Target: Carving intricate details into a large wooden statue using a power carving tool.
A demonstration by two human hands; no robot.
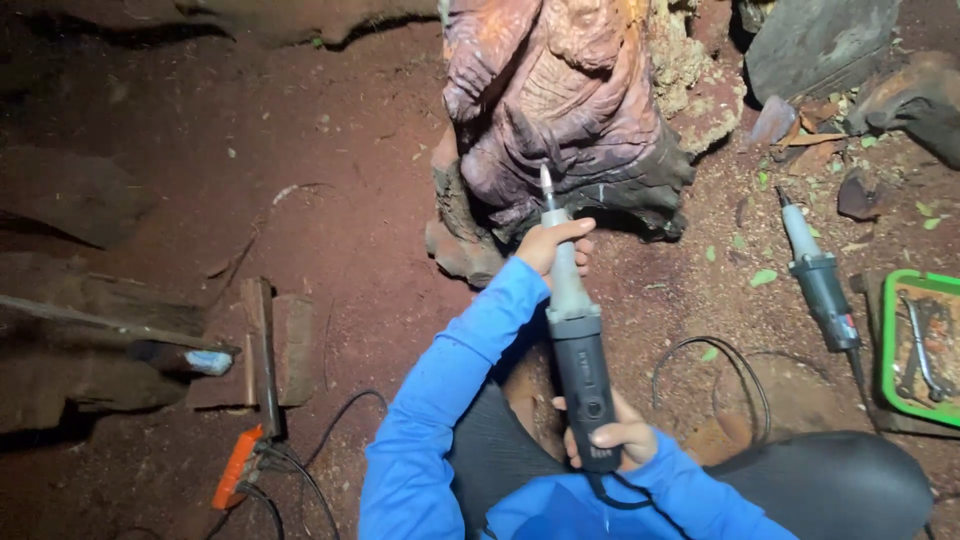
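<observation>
Both hands are clamped on a long die grinder (575, 330): the left hand (555, 243) wraps its pale grey neck far up near the bit, and the right hand (615, 435) closes round the black body close to the blue-sleeved chest. The grinder points away from the person, its slim burr resting at, or just short of, the dark lower edge of a large reddish wood carving (560, 110) that stands on the red dirt floor (340, 150).

Carving work on the base of the figure appears to be the step in hand; steadying the tip with the far hand while the near hand guides the body seems the demand of the moment.

To the right, a second grinder (820, 280) lies on the dirt, its cord curling nearby. Further right, at the frame edge, a green tray (888, 340) holds metal wrenches (922, 345). On the left, an orange power strip (238, 465) lies beside scrap planks (262, 350).
</observation>
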